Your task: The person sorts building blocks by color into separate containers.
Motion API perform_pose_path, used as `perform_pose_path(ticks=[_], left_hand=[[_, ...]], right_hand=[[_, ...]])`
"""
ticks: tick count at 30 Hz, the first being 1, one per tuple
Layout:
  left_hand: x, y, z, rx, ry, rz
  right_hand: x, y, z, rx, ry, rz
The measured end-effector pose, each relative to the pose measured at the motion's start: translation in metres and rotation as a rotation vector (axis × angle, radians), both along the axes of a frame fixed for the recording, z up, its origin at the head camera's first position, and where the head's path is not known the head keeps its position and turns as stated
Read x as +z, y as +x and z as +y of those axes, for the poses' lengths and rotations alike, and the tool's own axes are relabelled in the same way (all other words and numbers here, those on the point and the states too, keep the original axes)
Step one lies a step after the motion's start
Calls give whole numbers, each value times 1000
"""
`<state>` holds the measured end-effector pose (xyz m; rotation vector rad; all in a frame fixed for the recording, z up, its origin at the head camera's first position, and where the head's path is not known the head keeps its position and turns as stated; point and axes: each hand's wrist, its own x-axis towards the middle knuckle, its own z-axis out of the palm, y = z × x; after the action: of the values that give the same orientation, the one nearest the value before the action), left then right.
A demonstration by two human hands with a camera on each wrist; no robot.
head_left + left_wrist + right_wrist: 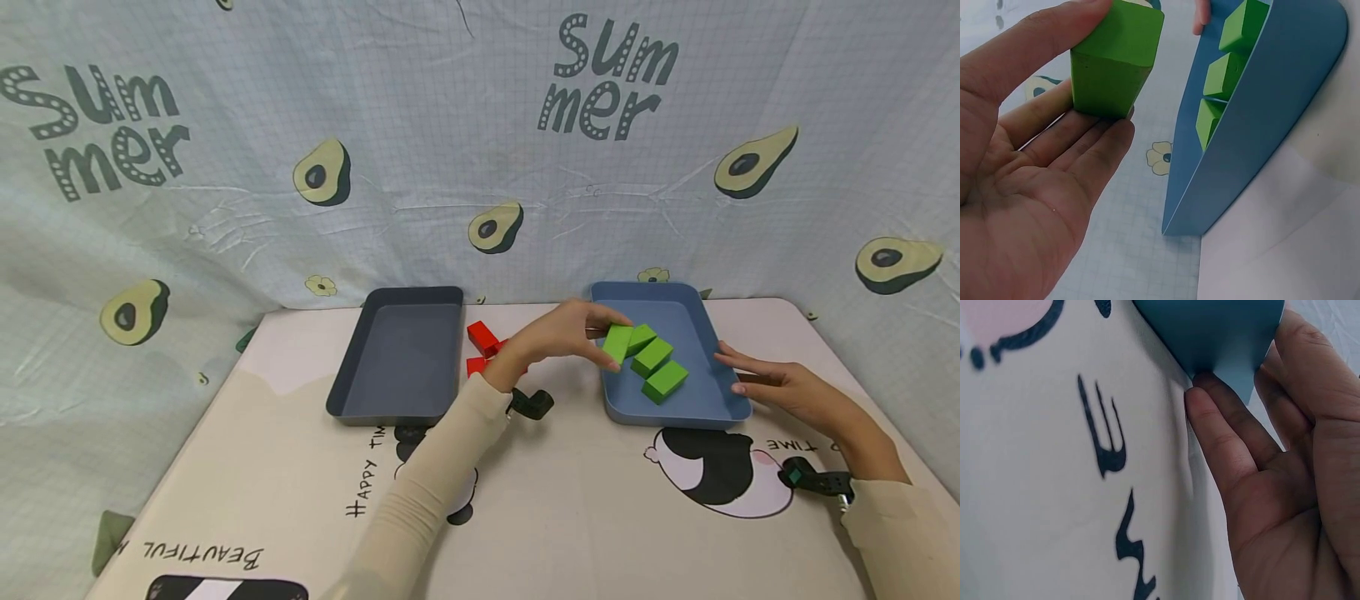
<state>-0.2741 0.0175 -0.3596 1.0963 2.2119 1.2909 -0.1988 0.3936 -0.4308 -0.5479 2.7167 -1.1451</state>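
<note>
My left hand [564, 332] pinches a green block [617, 342] between thumb and fingertips, over the left side of the blue tray [678, 300]. In the left wrist view, the held green block [1113, 69] is raised, apart from the tray wall [1260, 106]. Three more green blocks [664, 382] lie inside the blue tray in a slanting row. My right hand [798, 396] touches the tray's right side with fairly straight fingers. Up close in the right wrist view, its fingertips [1200, 397] rest against the tray's outer wall [1222, 337].
A dark grey tray [405, 350] stands at the left on the printed tablecloth [300, 475]. Several red blocks [482, 337] lie between the two trays, partly hidden behind my left wrist. A hanging cloth [405, 108] with avocado prints closes off the back.
</note>
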Motion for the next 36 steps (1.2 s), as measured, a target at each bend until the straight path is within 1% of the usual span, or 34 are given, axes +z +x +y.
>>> perform_pose_path(ticks=[5,10,12,23,28,32,36], left_hand=[[-1,2,4,-22,-12,-1],[-2,1,6,-29,-8,-43],[-1,1,7,-32,-12,-50],[-2,0,12,-76,-58,-4],[-1,-1,14,-98,-95,22],[1,-2,16,-113,-118,20],[1,-3,19,-133,-119,-15]], right_hand=[[0,0,0,0,6,-3],[0,0,0,4,6,3],[0,0,1,4,7,7],[0,-1,0,5,10,-3],[0,-1,0,1,17,3],[1,0,1,-2,15,2],[1,0,0,1,12,2]])
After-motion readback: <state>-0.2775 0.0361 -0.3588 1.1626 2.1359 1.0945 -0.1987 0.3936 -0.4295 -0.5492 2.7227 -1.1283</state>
